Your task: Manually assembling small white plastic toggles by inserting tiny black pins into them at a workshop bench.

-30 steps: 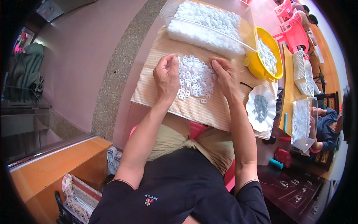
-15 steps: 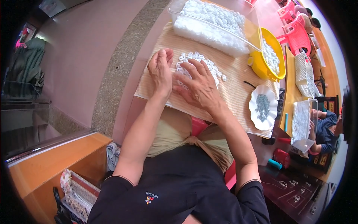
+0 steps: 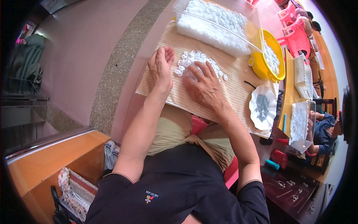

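white holed pieces (image 3: 200, 56), seemingly light, stiff and slippery, are best pinched by their rims, the right hand (image 3: 205, 82) being spread, the left hand (image 3: 161, 68) loosely cupped.

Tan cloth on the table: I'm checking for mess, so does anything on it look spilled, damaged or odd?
Nothing looks clearly spilled or damaged: white pieces lie loosely heaped, partly under the right hand. Mildly odd is a thin black strip alone near the scalloped dish; I can't tell its use.
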The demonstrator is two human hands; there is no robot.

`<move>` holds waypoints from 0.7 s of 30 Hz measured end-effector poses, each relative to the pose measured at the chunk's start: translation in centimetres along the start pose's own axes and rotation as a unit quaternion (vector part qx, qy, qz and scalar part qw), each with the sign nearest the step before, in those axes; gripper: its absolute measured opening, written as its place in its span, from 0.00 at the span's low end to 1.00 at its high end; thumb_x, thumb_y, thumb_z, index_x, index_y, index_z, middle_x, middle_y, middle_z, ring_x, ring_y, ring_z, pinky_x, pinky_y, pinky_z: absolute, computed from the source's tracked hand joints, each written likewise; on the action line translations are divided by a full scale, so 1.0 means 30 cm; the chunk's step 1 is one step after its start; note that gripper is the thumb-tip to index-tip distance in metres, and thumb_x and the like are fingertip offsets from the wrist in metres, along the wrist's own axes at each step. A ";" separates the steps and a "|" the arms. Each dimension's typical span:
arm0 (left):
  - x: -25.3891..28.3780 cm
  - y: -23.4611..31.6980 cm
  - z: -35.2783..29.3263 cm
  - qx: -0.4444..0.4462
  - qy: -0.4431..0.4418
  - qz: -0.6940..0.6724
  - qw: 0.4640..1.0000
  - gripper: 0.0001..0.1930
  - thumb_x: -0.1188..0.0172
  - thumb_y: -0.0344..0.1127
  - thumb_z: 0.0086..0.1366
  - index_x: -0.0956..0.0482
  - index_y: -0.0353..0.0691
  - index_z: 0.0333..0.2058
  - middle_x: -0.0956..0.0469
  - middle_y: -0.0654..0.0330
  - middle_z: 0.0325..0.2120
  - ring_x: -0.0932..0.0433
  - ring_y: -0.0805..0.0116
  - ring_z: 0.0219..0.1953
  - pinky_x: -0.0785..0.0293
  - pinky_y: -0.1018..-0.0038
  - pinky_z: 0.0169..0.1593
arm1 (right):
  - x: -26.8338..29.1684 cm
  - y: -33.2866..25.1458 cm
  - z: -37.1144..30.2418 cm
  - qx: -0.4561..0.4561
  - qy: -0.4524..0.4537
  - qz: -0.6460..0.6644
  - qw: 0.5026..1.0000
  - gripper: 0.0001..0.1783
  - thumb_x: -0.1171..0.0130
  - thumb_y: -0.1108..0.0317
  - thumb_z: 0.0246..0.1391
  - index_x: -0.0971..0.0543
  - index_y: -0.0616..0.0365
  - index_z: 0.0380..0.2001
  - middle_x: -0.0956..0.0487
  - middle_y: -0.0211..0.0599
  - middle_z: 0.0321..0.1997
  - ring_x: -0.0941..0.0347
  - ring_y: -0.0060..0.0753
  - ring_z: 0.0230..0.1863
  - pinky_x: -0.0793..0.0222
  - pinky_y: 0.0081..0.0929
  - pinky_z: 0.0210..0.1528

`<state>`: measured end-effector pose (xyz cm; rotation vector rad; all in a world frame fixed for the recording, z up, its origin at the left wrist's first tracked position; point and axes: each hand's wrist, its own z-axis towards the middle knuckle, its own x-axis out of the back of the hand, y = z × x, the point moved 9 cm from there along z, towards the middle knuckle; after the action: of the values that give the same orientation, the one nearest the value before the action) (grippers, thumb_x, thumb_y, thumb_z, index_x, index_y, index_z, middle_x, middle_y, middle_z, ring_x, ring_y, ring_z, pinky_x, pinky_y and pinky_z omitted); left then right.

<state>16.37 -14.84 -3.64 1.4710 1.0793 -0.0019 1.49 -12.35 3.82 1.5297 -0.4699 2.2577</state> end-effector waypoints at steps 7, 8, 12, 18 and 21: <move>-0.005 0.003 -0.004 0.003 -0.003 0.001 1.000 0.17 0.53 0.41 0.69 0.28 0.31 0.44 0.24 0.53 0.41 0.25 0.66 0.45 0.28 0.72 0.52 | 0.030 0.008 0.020 -0.012 0.052 -0.012 0.999 0.14 0.40 0.62 0.47 0.21 0.53 0.38 0.29 0.39 0.52 0.37 0.44 0.59 0.47 0.50 0.65; -0.006 0.005 -0.006 0.003 -0.004 0.002 1.000 0.17 0.53 0.41 0.69 0.28 0.31 0.45 0.24 0.53 0.42 0.25 0.66 0.45 0.28 0.72 0.52 | 0.039 -0.007 0.041 -0.013 0.072 -0.001 0.997 0.14 0.40 0.62 0.47 0.21 0.53 0.38 0.29 0.39 0.51 0.37 0.44 0.59 0.47 0.50 0.65; 0.006 -0.007 0.007 0.000 -0.003 -0.005 1.000 0.21 0.54 0.45 0.71 0.28 0.30 0.45 0.24 0.51 0.43 0.25 0.63 0.46 0.30 0.69 0.53 | -0.001 -0.043 0.113 0.006 0.033 -0.005 0.999 0.14 0.45 0.62 0.51 0.21 0.49 0.42 0.28 0.37 0.53 0.38 0.45 0.61 0.47 0.55 0.64; 0.006 -0.002 0.004 0.008 0.002 -0.003 1.000 0.21 0.56 0.45 0.71 0.28 0.30 0.46 0.25 0.51 0.42 0.26 0.63 0.47 0.30 0.69 0.54 | -0.049 0.004 0.124 -0.004 -0.029 -0.004 1.000 0.16 0.43 0.64 0.48 0.22 0.50 0.42 0.26 0.35 0.51 0.37 0.42 0.60 0.48 0.50 0.65; 0.001 0.004 0.001 0.009 -0.005 0.001 1.000 0.18 0.52 0.42 0.69 0.29 0.30 0.46 0.24 0.53 0.42 0.25 0.66 0.45 0.27 0.72 0.50 | -0.026 0.025 0.110 -0.017 -0.039 0.005 0.999 0.13 0.43 0.64 0.48 0.22 0.51 0.39 0.26 0.35 0.50 0.35 0.41 0.58 0.46 0.48 0.64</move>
<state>16.48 -14.83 -3.58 1.4866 1.0720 -0.0186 4.08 -14.65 4.20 1.6062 -0.5360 2.1934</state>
